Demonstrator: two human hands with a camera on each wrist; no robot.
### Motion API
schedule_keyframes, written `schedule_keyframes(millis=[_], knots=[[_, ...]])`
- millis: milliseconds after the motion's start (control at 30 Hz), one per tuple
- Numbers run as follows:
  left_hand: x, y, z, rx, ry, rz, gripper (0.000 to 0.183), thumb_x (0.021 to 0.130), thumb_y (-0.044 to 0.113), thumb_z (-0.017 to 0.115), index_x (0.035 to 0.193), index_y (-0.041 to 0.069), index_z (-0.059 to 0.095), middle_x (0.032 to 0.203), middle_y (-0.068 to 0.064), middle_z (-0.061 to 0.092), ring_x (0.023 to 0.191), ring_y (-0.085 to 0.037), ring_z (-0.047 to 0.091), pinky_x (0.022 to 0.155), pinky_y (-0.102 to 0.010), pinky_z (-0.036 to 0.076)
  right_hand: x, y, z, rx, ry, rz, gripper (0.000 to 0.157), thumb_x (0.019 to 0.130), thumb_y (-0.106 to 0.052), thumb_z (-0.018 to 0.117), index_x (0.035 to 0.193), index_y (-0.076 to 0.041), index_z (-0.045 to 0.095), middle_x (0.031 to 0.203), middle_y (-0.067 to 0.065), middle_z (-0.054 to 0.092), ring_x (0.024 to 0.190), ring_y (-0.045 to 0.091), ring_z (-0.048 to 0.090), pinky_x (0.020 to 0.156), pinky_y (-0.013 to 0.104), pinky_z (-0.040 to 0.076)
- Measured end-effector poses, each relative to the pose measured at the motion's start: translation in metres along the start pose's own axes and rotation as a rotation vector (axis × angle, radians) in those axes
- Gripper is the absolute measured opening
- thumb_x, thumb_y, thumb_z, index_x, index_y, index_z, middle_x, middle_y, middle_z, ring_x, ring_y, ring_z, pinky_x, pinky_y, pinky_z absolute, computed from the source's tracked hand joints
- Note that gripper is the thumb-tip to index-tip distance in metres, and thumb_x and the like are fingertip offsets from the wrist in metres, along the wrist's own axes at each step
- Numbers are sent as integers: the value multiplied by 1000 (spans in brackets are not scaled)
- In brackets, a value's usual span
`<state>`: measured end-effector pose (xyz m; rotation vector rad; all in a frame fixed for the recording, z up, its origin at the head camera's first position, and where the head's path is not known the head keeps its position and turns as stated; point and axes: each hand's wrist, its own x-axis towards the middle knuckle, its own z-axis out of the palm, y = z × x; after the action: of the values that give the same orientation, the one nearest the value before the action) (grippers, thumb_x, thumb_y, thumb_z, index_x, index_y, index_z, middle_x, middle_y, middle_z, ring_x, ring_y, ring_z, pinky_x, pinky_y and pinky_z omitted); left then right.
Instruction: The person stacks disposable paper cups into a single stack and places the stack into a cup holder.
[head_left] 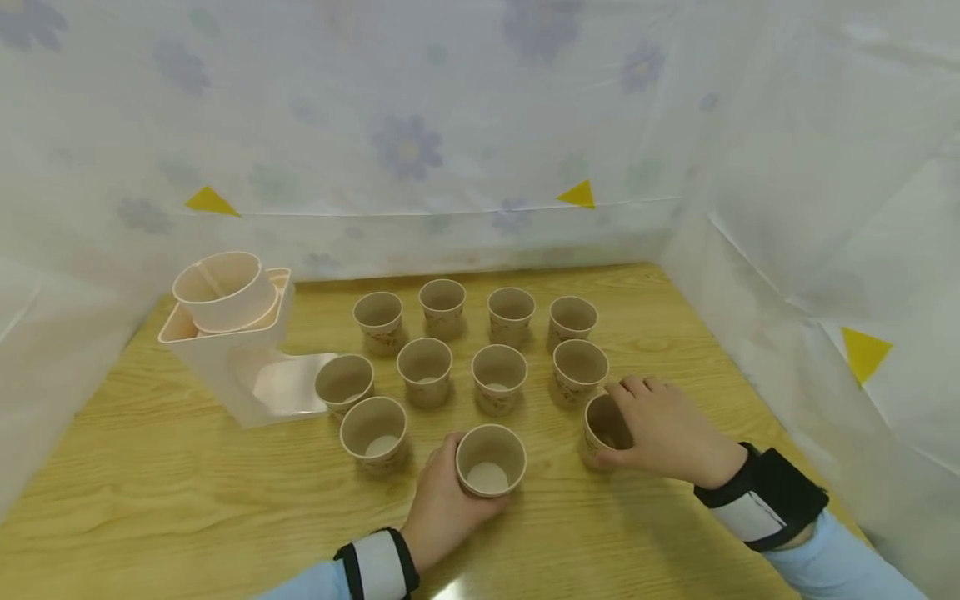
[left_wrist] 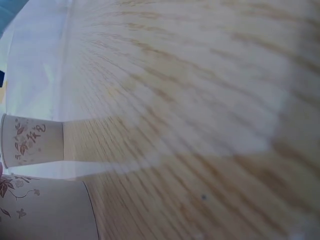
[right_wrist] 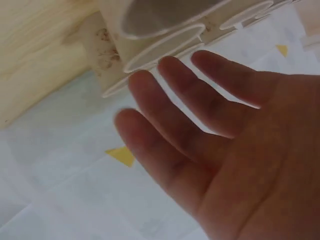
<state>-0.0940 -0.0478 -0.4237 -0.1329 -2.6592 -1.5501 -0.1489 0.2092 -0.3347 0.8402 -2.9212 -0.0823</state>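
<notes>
My left hand point(head_left: 453, 504) grips a beige paper cup point(head_left: 491, 477) from its left side, near the table's front. In the left wrist view, a printed paper cup point(left_wrist: 42, 210) fills the lower left corner, with only a sliver of fingertip beside it. Over at the right, my right hand point(head_left: 663, 425) reaches round another paper cup point(head_left: 606, 423), thumb on the near side and fingers over the far rim. The right wrist view shows the fingers point(right_wrist: 170, 135) of that hand spread and gently bent, the cup rims just beyond them.
Several matching paper cups point(head_left: 499, 375) stand upright in loose rows across the middle. At the left is a pale plastic stand point(head_left: 232, 367) with a round holder point(head_left: 225, 292) on top. Flowered white sheeting point(head_left: 465, 125) with yellow triangles walls in the wooden table point(head_left: 187, 500).
</notes>
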Motion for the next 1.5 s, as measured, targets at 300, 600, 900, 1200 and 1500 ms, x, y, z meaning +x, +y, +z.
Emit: schedule_keyframes(millis=[300,600,900,1200,1500], knots=[[3,0,-2,-80,-60,4,71,61,21,84,120,3,49,114,-18,59,106,-30,54,91,-53,44,2,5,8,66,-80,57,64,65,-44,75,105,4,62,87,14,58,71,23,57,56,39,52],[3,-2,-1,-69,-58,18,71,60,22,85,119,3,50,113,-17,59,104,-29,55,89,-52,44,6,-3,-6,82,-5,4,72,65,-42,75,117,5,54,93,16,63,77,27,61,55,39,53],[4,-2,-1,-67,-62,17,71,59,19,84,119,2,50,112,-17,60,104,-29,55,90,-53,44,15,-38,-62,179,164,-207,73,64,-42,76,122,-1,58,105,6,59,84,15,59,67,34,54],[5,-5,-2,-72,-78,48,72,62,23,83,122,2,49,116,-15,59,108,-29,54,92,-52,44,32,-66,-62,161,100,-298,71,64,-45,73,122,-7,59,104,5,58,81,13,56,60,29,52],[4,-5,-4,-101,-95,69,77,64,28,82,128,3,48,124,-15,58,114,-29,52,97,-53,43,48,-78,-35,186,3,-373,69,64,-44,73,120,-5,60,97,3,57,80,13,53,67,32,53]])
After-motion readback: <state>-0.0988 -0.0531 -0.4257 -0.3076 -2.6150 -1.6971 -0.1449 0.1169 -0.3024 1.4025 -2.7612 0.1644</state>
